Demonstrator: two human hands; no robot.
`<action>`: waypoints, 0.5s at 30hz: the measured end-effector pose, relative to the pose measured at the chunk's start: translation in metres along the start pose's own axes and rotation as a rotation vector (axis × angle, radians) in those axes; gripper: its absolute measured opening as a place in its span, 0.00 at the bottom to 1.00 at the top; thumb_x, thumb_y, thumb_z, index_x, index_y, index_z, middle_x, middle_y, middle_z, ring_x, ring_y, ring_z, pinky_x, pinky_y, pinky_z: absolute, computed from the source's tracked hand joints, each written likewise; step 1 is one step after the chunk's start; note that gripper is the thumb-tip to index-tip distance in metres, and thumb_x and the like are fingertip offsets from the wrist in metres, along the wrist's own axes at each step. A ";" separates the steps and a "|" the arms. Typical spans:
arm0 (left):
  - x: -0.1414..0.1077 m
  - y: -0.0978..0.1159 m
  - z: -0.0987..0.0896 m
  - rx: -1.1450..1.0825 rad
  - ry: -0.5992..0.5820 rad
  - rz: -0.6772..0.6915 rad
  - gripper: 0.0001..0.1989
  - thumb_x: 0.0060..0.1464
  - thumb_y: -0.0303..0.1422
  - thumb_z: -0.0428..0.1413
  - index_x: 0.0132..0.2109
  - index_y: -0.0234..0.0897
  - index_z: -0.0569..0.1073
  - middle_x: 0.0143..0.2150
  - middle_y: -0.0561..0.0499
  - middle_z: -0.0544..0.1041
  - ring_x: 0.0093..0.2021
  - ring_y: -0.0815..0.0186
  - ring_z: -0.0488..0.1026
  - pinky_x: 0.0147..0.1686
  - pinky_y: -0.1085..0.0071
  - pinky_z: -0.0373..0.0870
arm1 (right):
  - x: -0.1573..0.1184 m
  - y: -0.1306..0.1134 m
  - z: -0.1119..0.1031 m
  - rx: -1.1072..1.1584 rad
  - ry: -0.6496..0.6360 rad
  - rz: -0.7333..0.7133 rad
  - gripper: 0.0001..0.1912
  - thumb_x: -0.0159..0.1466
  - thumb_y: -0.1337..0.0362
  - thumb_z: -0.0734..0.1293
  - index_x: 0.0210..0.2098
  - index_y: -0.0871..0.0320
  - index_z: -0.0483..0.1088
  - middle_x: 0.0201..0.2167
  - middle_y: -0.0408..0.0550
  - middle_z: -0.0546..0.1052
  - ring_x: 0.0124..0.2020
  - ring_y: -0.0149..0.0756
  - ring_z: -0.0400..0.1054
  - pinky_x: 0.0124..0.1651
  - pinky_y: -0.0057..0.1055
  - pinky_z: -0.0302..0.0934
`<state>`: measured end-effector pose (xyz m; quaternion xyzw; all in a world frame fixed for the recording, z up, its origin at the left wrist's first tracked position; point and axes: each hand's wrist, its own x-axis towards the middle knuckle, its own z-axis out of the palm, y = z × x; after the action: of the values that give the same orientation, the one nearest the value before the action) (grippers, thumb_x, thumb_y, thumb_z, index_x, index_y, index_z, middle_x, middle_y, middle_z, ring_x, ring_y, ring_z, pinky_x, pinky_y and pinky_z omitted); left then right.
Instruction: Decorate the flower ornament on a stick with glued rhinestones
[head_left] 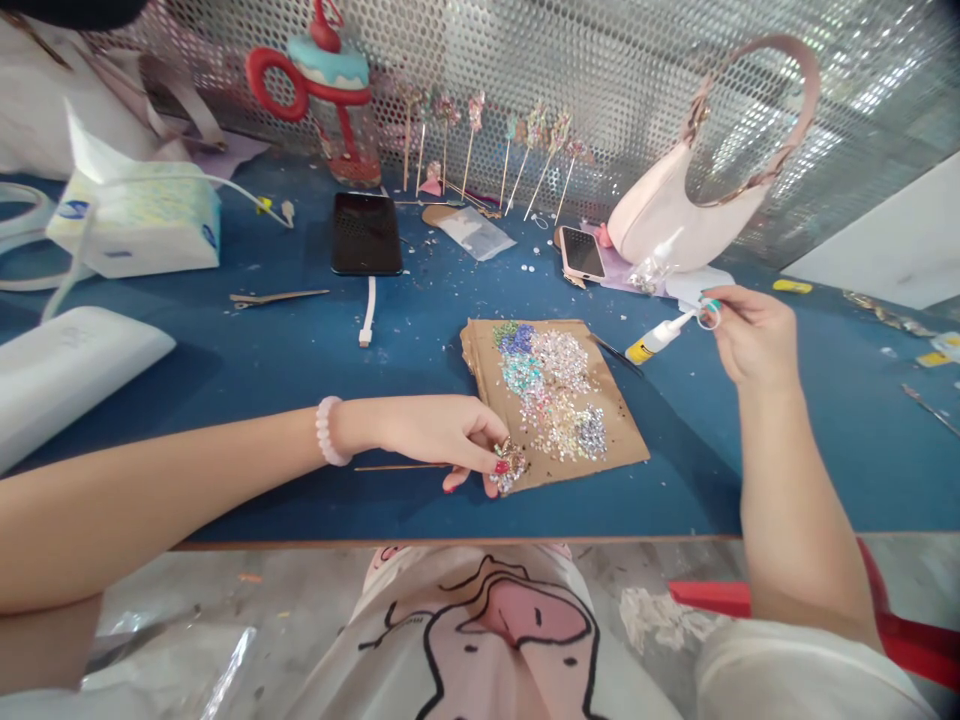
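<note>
My left hand [457, 440] pinches a small rhinestone-covered piece [508, 466] at the near left corner of a cardboard sheet [621, 440]. A thin stick [401, 468] extends leftward from behind those fingers. On the cardboard lie piles of tiny rhinestones [559, 360] in green, blue, turquoise, pink and silver. Off to the right, my right hand [754, 330] is closed at a small white and teal ring-like item [709, 312], by the nozzle tip of a white glue bottle with a yellow label [660, 342]. Dark tweezers [615, 354] rest across the cardboard's right edge.
Decorated sticks [474, 140] stand along the perforated metal backing. Around the blue table [285, 360] are a black phone [367, 234], a pink-cased phone [582, 253], a pale handbag [675, 210], a red-handled cup [341, 130], a tissue pack [142, 225] and scissors [277, 297].
</note>
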<state>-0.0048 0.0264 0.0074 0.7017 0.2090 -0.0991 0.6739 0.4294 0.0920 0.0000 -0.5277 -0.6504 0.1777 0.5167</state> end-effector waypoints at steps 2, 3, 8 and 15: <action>0.000 0.000 0.000 -0.001 0.003 -0.003 0.10 0.63 0.34 0.51 0.38 0.34 0.73 0.39 0.51 0.78 0.21 0.77 0.66 0.22 0.76 0.55 | -0.002 -0.003 0.002 -0.030 -0.016 -0.013 0.16 0.67 0.57 0.66 0.51 0.59 0.69 0.49 0.51 0.73 0.46 0.38 0.71 0.48 0.41 0.69; 0.000 0.001 0.000 -0.001 0.004 -0.005 0.10 0.63 0.34 0.51 0.39 0.34 0.73 0.39 0.51 0.78 0.21 0.77 0.66 0.21 0.76 0.54 | -0.003 -0.004 0.003 -0.045 -0.024 -0.017 0.16 0.67 0.57 0.66 0.51 0.60 0.69 0.49 0.51 0.73 0.46 0.38 0.71 0.48 0.42 0.69; -0.001 0.003 0.001 0.001 0.006 -0.012 0.10 0.63 0.35 0.51 0.38 0.34 0.73 0.39 0.50 0.78 0.21 0.77 0.66 0.20 0.75 0.51 | -0.005 -0.009 0.004 -0.102 -0.052 -0.033 0.15 0.67 0.58 0.65 0.50 0.58 0.69 0.49 0.51 0.73 0.46 0.37 0.71 0.48 0.40 0.69; -0.001 0.001 0.000 -0.001 0.007 -0.010 0.09 0.63 0.34 0.51 0.38 0.34 0.73 0.39 0.51 0.79 0.21 0.77 0.66 0.20 0.75 0.52 | -0.006 -0.011 0.003 -0.149 -0.069 -0.097 0.15 0.67 0.57 0.65 0.50 0.58 0.69 0.49 0.51 0.73 0.46 0.37 0.71 0.48 0.40 0.69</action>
<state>-0.0049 0.0260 0.0087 0.7007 0.2150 -0.1001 0.6729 0.4205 0.0834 0.0038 -0.5263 -0.7038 0.1217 0.4614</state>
